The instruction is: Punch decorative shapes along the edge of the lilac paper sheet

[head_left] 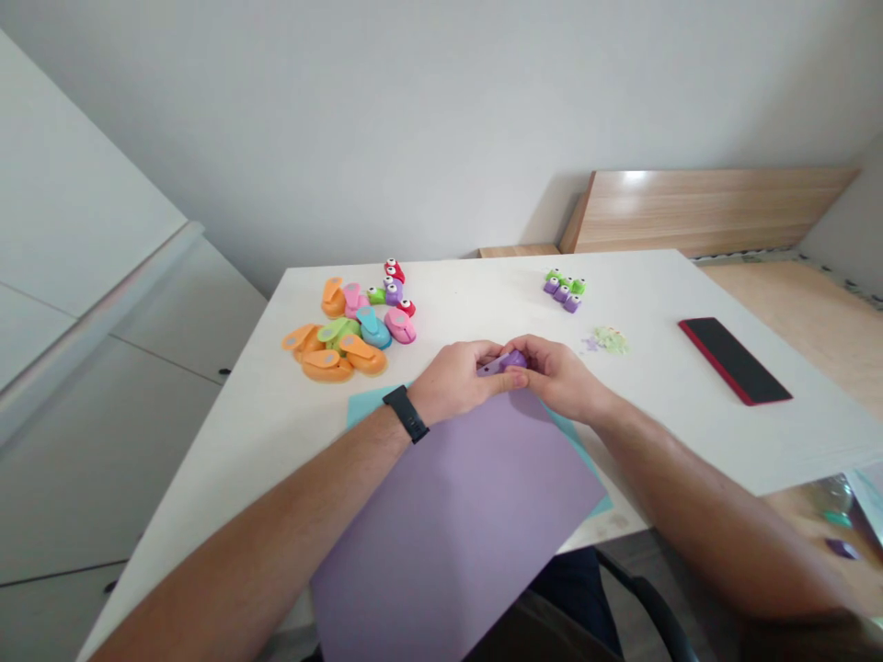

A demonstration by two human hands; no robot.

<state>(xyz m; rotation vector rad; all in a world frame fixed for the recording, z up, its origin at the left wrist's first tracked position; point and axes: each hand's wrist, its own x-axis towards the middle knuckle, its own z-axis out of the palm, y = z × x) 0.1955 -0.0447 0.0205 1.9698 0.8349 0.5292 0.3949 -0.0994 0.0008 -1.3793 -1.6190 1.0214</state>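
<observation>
My left hand (459,379) and my right hand (560,375) meet at the far edge of a purple paper sheet (455,524) on the white table (662,395). Both are closed round a small purple craft punch (502,363), which sits on the sheet's edge. A black band is on my left wrist. A teal sheet (362,405) lies under the purple one, showing at its left and right.
A heap of orange, pink, teal and green craft punches (351,326) lies at the far left. A cluster of small purple and green punches (564,289) sits farther back, with paper cut-outs (607,340) near it. A black-and-red phone (735,359) lies right. A wooden headboard stands beyond.
</observation>
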